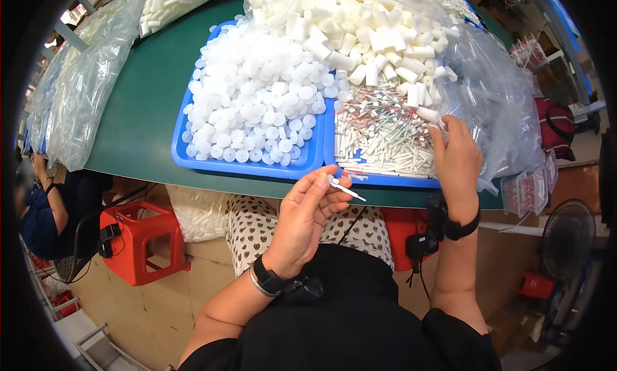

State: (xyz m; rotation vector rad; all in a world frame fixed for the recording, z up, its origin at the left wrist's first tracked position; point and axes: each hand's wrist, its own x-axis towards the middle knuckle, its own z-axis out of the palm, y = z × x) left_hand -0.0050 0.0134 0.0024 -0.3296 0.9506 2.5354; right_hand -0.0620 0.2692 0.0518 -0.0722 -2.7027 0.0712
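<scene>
A bare strip of green worktop (138, 123) lies open left of the blue tray (181, 153) heaped with white caps (257, 94). Bagged tubes (80, 91) wall off that strip's far left. On the right, a second tray (385, 177) of thin sticks (379, 136), the white cylinders (373, 43) and a clear bag (498, 98) crowd the right hand (457, 162), seemingly touching the bag. The near edge is narrow.

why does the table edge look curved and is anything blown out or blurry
Head view: fisheye lens bends the green table edge and darkens the corners; the white caps in the left blue tray are overexposed, losing detail; the left hand and its thin white stick stay fairly sharp; the rim areas look soft.
</scene>
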